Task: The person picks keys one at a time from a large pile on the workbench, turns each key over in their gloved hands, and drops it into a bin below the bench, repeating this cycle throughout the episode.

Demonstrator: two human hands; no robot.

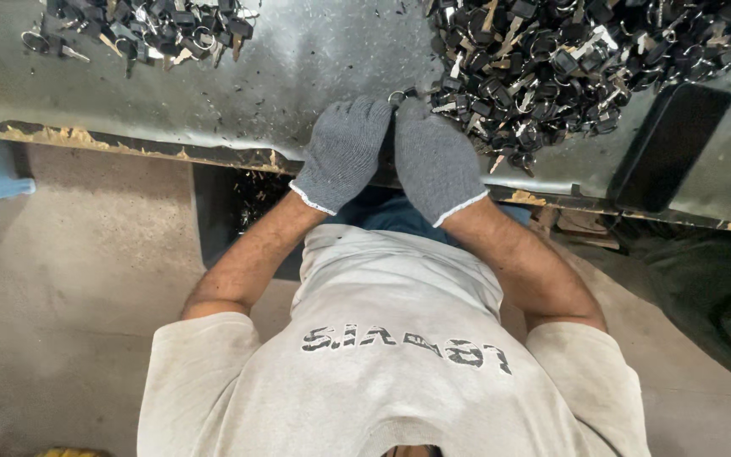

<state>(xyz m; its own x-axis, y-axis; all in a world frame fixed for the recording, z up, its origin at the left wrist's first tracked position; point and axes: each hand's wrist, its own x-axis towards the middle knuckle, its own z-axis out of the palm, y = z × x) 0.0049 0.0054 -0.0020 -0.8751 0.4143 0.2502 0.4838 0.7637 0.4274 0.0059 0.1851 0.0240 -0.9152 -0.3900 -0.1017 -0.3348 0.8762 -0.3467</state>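
Here, both my hands wear grey knit gloves with white cuffs, pressed side by side at the frame's centre. My left hand [344,152] and right hand [435,161] have their fingertips pinched together on a small metal key ring [397,96], round and shiny, at the edge of the big pile of keys [585,59], black-headed with pale blades, upper right. A smaller heap of keys [150,30] lies upper left. The dull, scratched sheet-metal table [315,59] carries dark shavings. A flat black phone [668,145] rests at right.

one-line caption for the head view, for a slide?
Two grey-gloved hands, left hand and right hand, pinch a key ring beside a key pile on a metal table.
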